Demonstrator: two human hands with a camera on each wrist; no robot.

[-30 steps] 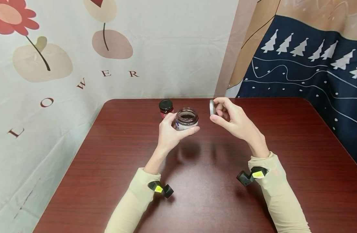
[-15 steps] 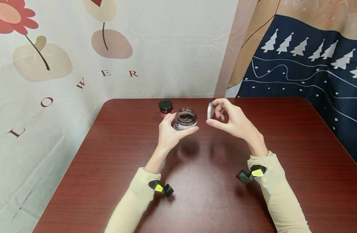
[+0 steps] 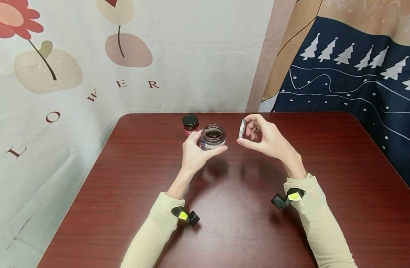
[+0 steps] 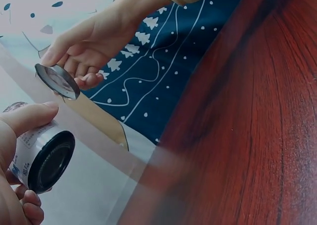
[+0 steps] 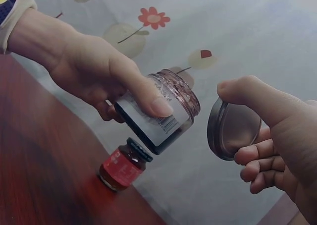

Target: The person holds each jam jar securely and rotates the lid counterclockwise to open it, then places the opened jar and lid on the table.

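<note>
My left hand (image 3: 195, 153) grips an uncapped glass jar (image 3: 213, 137) above the table, fingers and thumb curled round its sides. Dark contents show through the jar's mouth, and a white label with a barcode faces the right wrist view. To the right, my right hand (image 3: 270, 137) pinches a round metal lid (image 3: 242, 129) by its rim between thumb and fingers. The lid stands on edge, apart from the jar. In the left wrist view the jar's dark base (image 4: 52, 161) is turned toward the camera.
A second jar (image 5: 123, 165), with a red label and a dark lid, stands on the table just behind the left hand. The reddish-brown wooden table (image 3: 231, 227) ends at a pale printed curtain (image 3: 198, 56). A navy cloth with white trees (image 3: 352, 82) hangs at the right.
The right hand with the lid has shifted slightly left and a little lower, closer to the jar. The left hand and its jar have barely moved.
</note>
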